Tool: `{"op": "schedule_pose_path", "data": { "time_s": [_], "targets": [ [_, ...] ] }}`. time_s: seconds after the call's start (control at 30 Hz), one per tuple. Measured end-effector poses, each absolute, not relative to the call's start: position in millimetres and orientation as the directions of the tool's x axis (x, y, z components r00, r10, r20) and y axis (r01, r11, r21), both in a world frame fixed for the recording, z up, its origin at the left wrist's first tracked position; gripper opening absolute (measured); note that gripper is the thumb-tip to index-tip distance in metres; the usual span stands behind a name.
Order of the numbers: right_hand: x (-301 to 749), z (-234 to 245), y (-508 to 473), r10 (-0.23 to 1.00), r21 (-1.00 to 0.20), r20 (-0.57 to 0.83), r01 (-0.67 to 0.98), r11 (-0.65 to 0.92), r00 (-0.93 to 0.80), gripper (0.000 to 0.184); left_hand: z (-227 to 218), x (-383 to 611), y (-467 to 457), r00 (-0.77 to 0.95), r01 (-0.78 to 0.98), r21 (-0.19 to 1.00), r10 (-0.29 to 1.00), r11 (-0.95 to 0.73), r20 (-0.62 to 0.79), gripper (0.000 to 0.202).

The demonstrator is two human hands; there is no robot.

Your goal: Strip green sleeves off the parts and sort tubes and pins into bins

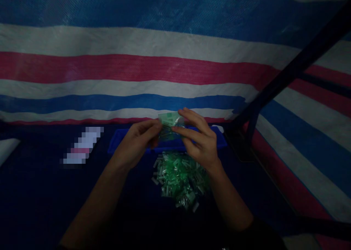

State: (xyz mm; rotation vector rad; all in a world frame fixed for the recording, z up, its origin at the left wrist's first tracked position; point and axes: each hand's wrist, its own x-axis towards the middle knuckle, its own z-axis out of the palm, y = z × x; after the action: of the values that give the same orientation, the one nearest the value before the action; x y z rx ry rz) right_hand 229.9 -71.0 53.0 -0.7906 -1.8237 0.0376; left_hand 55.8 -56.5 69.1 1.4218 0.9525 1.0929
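Observation:
Both hands are raised over a dark table and pinch one small clear green plastic bag (169, 125) between them. My left hand (138, 142) grips its left edge with closed fingers. My right hand (199, 138) holds its right side between thumb and forefinger. Below the hands lies a heap of small green and white packets (179, 178). A shallow blue tray (116, 144) stands just behind the hands, its inside mostly hidden by them.
A blurred white and pink object (82, 146) lies to the left on the dark surface. A striped red, white and blue tarp (153, 67) hangs behind. A dark metal bar (290, 74) slants down from the upper right.

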Motion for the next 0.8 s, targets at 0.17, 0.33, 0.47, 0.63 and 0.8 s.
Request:
{"op": "schedule_pose_path", "data": {
  "time_s": [0.17, 0.33, 0.47, 0.63, 0.8],
  "targets": [
    [224.9, 55.7, -73.7, 0.699, -0.582, 0.71, 0.486, 0.652, -0.087, 0.026, 65.8, 60.3, -58.9, 0.1, 0.389, 0.762, 0.847, -0.517, 0.523, 0.014],
    [222.0, 60.3, -72.6, 0.897, -0.88, 0.443, 0.195, 0.433, 0.008, 0.028, 59.3, 62.1, -57.2, 0.282, 0.522, 0.363, 0.558, -0.771, 0.78, 0.022],
    [220.9, 60.7, -72.4, 0.942, -0.921, 0.335, 0.222, 0.32, 0.032, 0.022, 60.3, 62.4, -55.9, 0.323, 0.442, 0.496, 0.648, -0.748, 0.69, 0.02],
    [221.1, 57.5, -74.4, 0.839, -0.723, 0.537, 0.467, 0.509, -0.082, 0.031, 57.7, 56.6, -49.6, 0.257, 0.139, 0.93, 0.919, -0.341, 0.299, 0.035],
    [219.3, 52.0, -73.8, 0.753, -0.596, 0.618, 0.49, 0.636, -0.226, 0.046, 56.3, 50.0, -44.7, 0.239, 0.039, 0.986, 0.96, -0.161, 0.147, 0.024]
  ]
}}
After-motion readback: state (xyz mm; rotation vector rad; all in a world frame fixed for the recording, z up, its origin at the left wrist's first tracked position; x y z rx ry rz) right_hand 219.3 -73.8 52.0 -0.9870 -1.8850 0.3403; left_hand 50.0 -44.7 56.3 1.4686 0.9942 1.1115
